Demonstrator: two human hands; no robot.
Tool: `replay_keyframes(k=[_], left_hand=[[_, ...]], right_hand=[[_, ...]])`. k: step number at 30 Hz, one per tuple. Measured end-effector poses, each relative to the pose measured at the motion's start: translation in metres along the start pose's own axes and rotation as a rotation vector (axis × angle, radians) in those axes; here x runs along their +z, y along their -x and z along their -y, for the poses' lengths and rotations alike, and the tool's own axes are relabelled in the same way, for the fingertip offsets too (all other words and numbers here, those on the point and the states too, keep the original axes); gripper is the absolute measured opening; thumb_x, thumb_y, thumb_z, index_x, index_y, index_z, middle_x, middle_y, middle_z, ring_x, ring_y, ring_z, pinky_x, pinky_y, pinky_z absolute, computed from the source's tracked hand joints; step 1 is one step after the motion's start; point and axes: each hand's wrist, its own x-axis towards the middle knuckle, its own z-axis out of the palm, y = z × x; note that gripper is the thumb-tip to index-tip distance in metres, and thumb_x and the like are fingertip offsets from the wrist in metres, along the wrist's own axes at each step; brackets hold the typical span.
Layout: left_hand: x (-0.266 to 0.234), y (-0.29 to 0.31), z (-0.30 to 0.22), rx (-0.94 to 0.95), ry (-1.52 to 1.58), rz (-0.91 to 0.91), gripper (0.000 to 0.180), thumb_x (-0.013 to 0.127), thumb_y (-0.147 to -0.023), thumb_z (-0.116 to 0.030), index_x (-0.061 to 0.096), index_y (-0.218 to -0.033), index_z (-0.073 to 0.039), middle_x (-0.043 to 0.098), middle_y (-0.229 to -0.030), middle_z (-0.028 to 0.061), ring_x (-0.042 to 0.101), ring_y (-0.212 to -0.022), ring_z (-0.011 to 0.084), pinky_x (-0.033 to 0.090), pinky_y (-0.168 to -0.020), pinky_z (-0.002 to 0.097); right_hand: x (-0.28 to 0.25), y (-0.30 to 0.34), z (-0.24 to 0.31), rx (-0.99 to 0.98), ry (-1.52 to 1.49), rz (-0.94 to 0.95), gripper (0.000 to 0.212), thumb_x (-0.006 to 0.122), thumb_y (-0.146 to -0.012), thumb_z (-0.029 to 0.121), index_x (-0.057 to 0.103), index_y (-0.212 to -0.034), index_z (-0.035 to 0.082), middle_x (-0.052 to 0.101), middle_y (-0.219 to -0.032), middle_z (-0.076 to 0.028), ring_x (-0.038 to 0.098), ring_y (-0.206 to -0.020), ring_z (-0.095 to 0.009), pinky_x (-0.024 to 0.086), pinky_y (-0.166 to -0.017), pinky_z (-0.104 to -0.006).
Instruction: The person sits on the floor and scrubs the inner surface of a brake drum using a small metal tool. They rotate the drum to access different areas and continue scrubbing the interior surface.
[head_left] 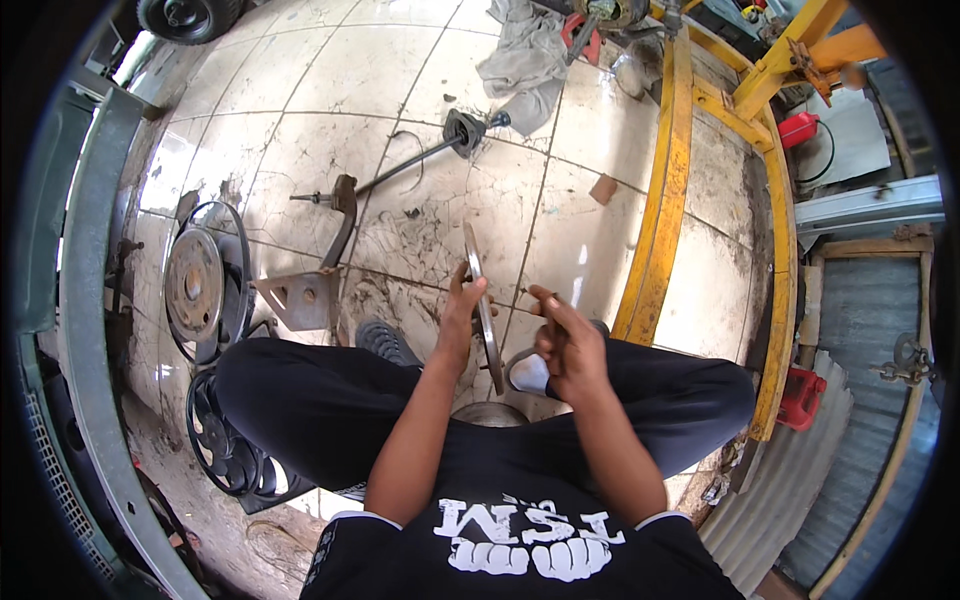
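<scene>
Between my knees my left hand (460,312) is closed round a flat metal disc (484,318), seen almost edge-on, so its faces are mostly hidden. The disc stands upright, its far edge tipped slightly left. To its right is my right hand (572,345), apart from it, with the fingers curled and the index finger and thumb close together at the front. Whether anything small sits in that pinch I cannot make out. On the tiles beyond lies a long metal pedal shaft (405,165) with a dark rubber boot (462,132) at its far end.
A flat bracket (300,300) joins the shaft's near end. Left of it a rusty round plate (194,285) rests in a black fan shroud (245,250). A yellow steel frame (660,200) stands at the right, near a red can (800,398). Grey rags (522,60) lie at the back.
</scene>
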Motion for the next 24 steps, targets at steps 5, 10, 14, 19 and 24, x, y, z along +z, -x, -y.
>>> replay_keyframes(k=[5, 10, 14, 19, 24], left_hand=[[0.007, 0.001, -0.001, 0.085, -0.241, -0.118, 0.109, 0.068, -0.089, -0.059, 0.016, -0.165, -0.001, 0.051, -0.131, 0.0209, 0.055, -0.113, 0.0298, 0.046, -0.096, 0.0382], [0.002, 0.007, 0.001, 0.236, -0.482, -0.189, 0.110, 0.047, -0.094, -0.074, 0.018, -0.162, 0.007, 0.053, -0.143, 0.0379, 0.048, -0.140, 0.0488, 0.036, -0.115, 0.0421], [-0.014, 0.006, 0.014, 0.142, -0.289, -0.172, 0.094, 0.043, -0.100, -0.069, 0.040, -0.154, 0.007, 0.069, -0.108, 0.0242, 0.068, -0.102, 0.0346, 0.052, -0.090, 0.0384], [-0.018, -0.005, 0.014, 0.081, 0.263, -0.156, 0.071, 0.048, -0.100, -0.067, 0.060, -0.124, -0.001, 0.065, -0.095, 0.0125, 0.065, -0.083, 0.0210, 0.055, -0.068, 0.0350], [-0.009, 0.004, 0.004, -0.015, 0.308, -0.046, 0.070, 0.056, -0.097, -0.065, 0.056, -0.129, -0.003, 0.062, -0.100, 0.0128, 0.065, -0.086, 0.0223, 0.055, -0.071, 0.0356]], right_hand=[[0.005, -0.008, 0.045, -0.230, 0.445, 0.028, 0.036, 0.064, -0.103, 0.022, 0.067, -0.132, 0.002, 0.049, -0.076, 0.005, 0.041, -0.058, -0.004, 0.031, -0.051, -0.0207], [-0.008, -0.048, 0.004, -0.603, 0.823, -0.049, 0.031, 0.069, -0.100, 0.017, 0.068, -0.128, 0.004, 0.068, -0.085, -0.006, 0.063, -0.070, -0.014, 0.050, -0.065, -0.0279], [0.006, -0.031, -0.035, -0.551, 0.908, 0.021, 0.025, 0.077, -0.093, 0.013, 0.064, -0.112, 0.003, 0.076, -0.092, -0.013, 0.072, -0.079, -0.022, 0.057, -0.076, -0.0342], [-0.001, -0.047, -0.079, -0.327, 0.724, 0.184, 0.024, 0.075, -0.097, 0.015, 0.060, -0.110, 0.000, 0.071, -0.094, -0.008, 0.064, -0.073, -0.011, 0.053, -0.063, -0.0283], [0.001, -0.040, -0.083, -0.449, 0.936, 0.132, 0.021, 0.070, -0.100, 0.018, 0.063, -0.111, 0.002, 0.072, -0.092, -0.011, 0.067, -0.075, -0.014, 0.052, -0.065, -0.0325]])
